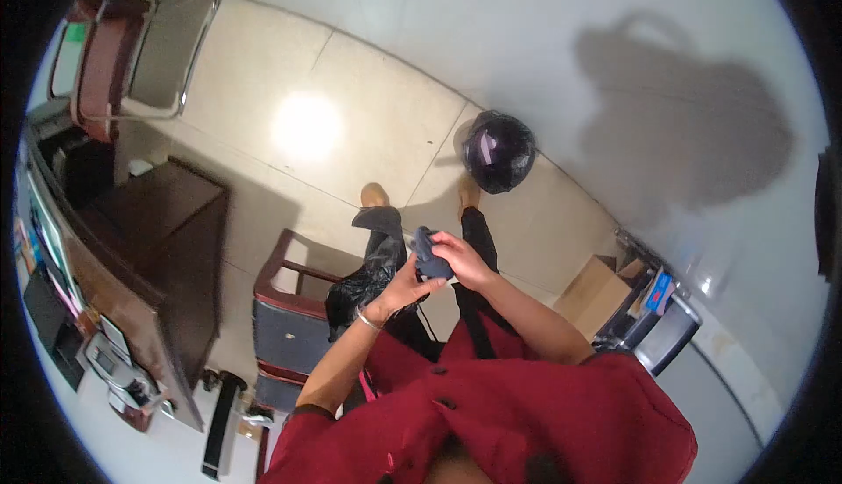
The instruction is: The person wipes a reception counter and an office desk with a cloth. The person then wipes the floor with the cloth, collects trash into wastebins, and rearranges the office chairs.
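A small dark grey bundle (431,260), which looks like folded cloth, is held in front of my body between both hands. My left hand (405,289) grips it from the lower left, thumb along its lower edge. On the other side, my right hand (465,258) has its fingers curled over its upper right part. A crumpled black plastic bag (355,300) hangs beside my left forearm, next to the chair; what holds it up is hidden.
A bin lined with a black bag (498,153) stands by the wall near my foot. On the left are a padded chair (285,330), a brown desk (132,287) with a telephone (114,361), and more chairs (167,50). A cardboard box (592,295) sits at right.
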A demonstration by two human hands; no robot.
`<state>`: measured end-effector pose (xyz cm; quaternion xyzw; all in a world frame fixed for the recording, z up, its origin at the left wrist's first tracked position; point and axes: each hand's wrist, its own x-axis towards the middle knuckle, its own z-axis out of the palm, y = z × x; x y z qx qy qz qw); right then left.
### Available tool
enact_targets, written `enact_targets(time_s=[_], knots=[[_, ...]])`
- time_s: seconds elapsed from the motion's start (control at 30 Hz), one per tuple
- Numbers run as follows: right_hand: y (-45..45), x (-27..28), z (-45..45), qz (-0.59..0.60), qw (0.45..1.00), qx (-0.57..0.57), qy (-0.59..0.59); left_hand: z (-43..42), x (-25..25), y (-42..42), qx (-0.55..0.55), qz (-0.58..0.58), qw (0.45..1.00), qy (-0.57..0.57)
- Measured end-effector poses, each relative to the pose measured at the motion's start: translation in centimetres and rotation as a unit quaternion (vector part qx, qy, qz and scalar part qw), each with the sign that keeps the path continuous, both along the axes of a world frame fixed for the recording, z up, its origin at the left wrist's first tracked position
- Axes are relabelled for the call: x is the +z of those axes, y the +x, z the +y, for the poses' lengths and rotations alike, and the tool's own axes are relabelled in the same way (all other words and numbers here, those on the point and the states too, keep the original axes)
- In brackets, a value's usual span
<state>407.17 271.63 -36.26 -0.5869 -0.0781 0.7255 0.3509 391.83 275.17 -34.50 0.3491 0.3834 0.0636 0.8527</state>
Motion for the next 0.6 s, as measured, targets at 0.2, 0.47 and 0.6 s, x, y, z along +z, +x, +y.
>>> enact_targets(time_s=[0.2, 0.47, 0.6], knots=[[4.4, -13.1, 2.1, -0.072, 0.937, 0.341, -0.025, -4.5, -12.7, 3.4, 0.124, 0.137, 0.982, -0.040], [2.5, -22.2, -0.5, 0.121, 0.982, 0.084, -0.116, -4.6, -23.5, 5.2, 0.271, 0.238, 0.928, -0.096], [2.4, -28.9, 2.2, 0.113, 0.984, 0.006, -0.139, -2.2, -22.8, 5.4, 0.241, 0.267, 0.933, -0.030]])
